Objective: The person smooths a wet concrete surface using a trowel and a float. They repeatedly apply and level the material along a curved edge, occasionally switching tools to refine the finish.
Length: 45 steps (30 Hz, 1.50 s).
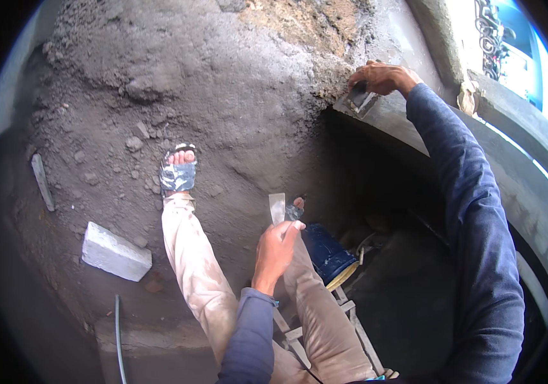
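Trowel: a flat metal plate with a dark grip (367,107), lying against the end of the grey concrete ledge (408,136), right where it meets the rough earth.
Right hand: wrapped over that grip from above (386,78), arm stretched far out.
Scraper: a pale flat blade (277,208) pointing away from the person, near the right foot; its handle is hidden from me.
Left hand: fingers curled tight around the scraper (274,253), held in front of the right leg.
Bucket: dark blue with a yellowish rim (325,251), tipped over beside the right leg.
Ladder: pale rails and rungs (349,307) below the bucket, partly behind the leg.
Left foot: in a smeared sandal (178,173), planted on the grey earth slope (178,83).
Block: whitish and rectangular (115,251), off to the left on loose dirt.
Pipe: thin and grey (118,339), nearer the person than the block.
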Each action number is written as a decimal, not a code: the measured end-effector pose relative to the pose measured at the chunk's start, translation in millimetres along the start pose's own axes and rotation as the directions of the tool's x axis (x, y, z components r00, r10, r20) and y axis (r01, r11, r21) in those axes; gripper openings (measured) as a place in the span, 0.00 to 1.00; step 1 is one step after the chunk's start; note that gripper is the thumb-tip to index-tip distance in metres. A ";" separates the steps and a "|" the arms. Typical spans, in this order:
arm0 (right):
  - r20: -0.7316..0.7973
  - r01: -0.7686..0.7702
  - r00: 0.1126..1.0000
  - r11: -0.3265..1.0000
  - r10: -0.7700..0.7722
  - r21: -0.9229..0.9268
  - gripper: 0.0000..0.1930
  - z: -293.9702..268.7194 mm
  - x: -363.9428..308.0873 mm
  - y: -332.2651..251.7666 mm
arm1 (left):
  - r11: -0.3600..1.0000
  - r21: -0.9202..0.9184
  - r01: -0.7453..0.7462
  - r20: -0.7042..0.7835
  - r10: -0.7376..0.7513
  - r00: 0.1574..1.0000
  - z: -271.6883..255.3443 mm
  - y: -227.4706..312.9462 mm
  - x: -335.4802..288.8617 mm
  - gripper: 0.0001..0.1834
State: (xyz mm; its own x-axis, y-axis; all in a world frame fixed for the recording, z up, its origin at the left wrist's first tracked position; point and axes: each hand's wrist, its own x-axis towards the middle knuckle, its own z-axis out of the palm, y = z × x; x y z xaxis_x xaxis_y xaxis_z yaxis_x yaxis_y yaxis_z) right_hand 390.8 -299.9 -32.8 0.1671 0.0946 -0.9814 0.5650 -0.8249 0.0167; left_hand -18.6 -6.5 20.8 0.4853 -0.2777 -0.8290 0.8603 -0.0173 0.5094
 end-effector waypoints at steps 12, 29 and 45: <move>0.199 0.045 0.980 0.996 -0.029 -0.076 0.34 27.1 53.0 15.5 | 0.980 -0.178 0.083 -0.041 -0.091 0.995 11.2 -29.8 13.8 0.23; -0.027 0.025 0.999 0.983 -0.030 -0.180 0.26 0.4 42.1 -46.1 | 0.976 -0.207 0.073 -0.039 -0.083 0.996 2.2 -30.9 12.6 0.22; -0.297 0.041 0.944 0.947 -0.141 -0.320 0.05 43.8 41.4 -38.2 | 0.975 -0.215 0.057 -0.043 -0.068 0.997 1.3 -31.1 10.3 0.22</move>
State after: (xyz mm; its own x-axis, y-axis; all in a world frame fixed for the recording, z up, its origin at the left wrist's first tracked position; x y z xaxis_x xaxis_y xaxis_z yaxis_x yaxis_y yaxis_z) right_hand 340.8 -288.9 -82.5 0.3182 0.3714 -0.8722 0.8000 -0.5989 0.0368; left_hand -40.6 -10.1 -3.3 0.4322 -0.2340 -0.8709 0.9000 0.1735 0.4000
